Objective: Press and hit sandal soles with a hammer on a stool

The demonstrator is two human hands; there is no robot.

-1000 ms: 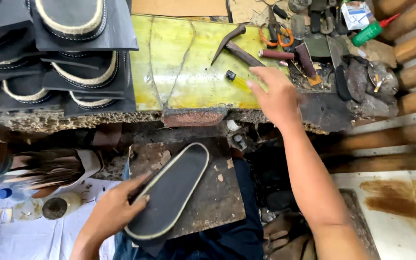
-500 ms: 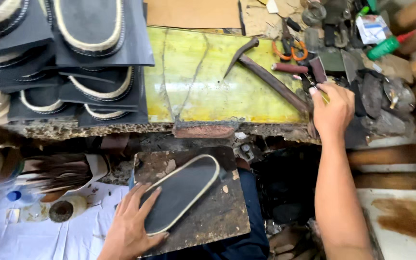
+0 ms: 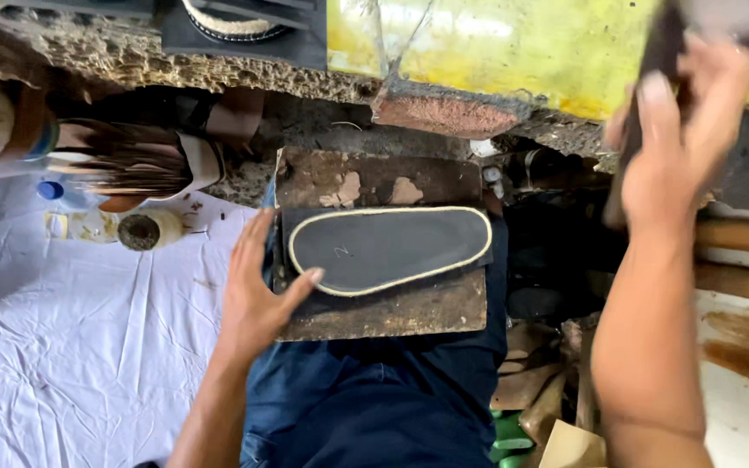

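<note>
The right hand (image 3: 682,147) is motion-blurred, curled around a dark flat object (image 3: 652,78) cut off by the top edge; what it is cannot be told. The left hand (image 3: 257,295), open, presses its thumb on the dark rope-edged sole (image 3: 387,247), lying on a worn board (image 3: 383,308) across the lap.

A dark grey shoe sole (image 3: 387,247), flat and elongated, is edged all round with a pale braided cord. It is laid lengthwise on a worn brown board (image 3: 392,316) across the lap, its broad end toward the left and its narrow end toward the right. A dark, flat object (image 3: 652,78), blurred in motion, is held raised at the upper right.
</note>
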